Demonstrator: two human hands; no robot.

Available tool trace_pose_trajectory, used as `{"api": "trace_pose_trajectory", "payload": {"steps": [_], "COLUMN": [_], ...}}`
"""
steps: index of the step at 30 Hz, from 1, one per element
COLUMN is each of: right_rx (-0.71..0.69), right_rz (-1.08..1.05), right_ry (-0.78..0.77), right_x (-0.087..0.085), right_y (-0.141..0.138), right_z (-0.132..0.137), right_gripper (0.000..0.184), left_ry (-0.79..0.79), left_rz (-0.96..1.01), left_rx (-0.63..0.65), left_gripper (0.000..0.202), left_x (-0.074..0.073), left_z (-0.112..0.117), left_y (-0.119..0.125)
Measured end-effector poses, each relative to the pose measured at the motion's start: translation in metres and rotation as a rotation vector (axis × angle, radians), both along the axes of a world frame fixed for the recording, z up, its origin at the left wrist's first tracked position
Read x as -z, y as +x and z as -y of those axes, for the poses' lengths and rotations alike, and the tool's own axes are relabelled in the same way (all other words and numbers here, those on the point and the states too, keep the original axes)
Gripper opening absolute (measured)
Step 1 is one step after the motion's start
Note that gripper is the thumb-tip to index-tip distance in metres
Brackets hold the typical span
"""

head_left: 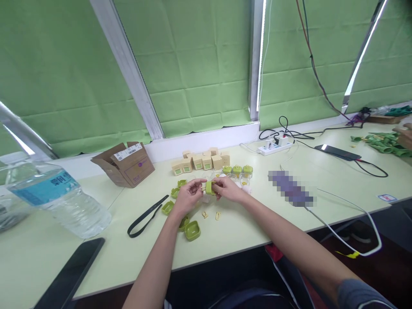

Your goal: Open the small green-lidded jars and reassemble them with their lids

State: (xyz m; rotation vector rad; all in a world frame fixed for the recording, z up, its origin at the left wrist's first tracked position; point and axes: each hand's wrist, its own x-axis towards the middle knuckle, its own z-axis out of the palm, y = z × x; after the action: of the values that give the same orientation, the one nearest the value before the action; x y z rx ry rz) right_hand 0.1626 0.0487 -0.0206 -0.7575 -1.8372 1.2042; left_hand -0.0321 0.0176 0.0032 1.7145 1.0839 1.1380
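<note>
My right hand [228, 189] grips a small olive-green plastic lid [210, 188] above the table. Opposite it, my left hand [189, 195] is closed in a pinch on a small yellow piece [203, 188] at the lid's left side. Whether that piece is fixed to the lid, I cannot tell. Below my hands lie two loose yellow pieces, a left one [205, 214] and a right one [218, 216]. Several green lids lie around my left forearm, among them an upturned one [192, 230]. Behind my right hand stand clear boxes with green lids [237, 170].
Small cardboard boxes [197, 162] line the back, beside an open carton [128, 165]. To the left are a black strap [141, 221], a water bottle [71, 201] and a dark phone [72, 272]. A power strip [274, 146] and cables lie right. Another person's hand [404, 136] shows far right.
</note>
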Motion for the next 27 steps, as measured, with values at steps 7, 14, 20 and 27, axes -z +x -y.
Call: {"api": "trace_pose_trajectory", "payload": {"steps": [7,14,20,27], "right_rx": [0.112,0.181,0.152,0.15], "right_rz": [0.121,0.137,0.144,0.234], "right_ry": [0.133,0.205,0.218,0.291], "right_x": [-0.002,-0.0025,-0.0069,-0.0069], "right_y": [0.0047,0.0043,0.0045,0.0054], "right_z": [0.0024,0.0046,0.0063,0.007], "right_gripper": [0.021,0.022,0.022,0.028], "left_ry": [0.077,0.016,0.021,0.069], "left_rz": [-0.1,-0.147,-0.18,-0.032], "left_rx": [-0.081,0.001,-0.04,-0.151], "left_gripper": [0.027,0.034,0.032,0.032], "left_x": [0.001,-0.0037,-0.0038,-0.0037], "left_z": [-0.0011,0.0034,0.002,-0.002], "left_y": [-0.0032,-0.0031,-0.0027,-0.0046]}}
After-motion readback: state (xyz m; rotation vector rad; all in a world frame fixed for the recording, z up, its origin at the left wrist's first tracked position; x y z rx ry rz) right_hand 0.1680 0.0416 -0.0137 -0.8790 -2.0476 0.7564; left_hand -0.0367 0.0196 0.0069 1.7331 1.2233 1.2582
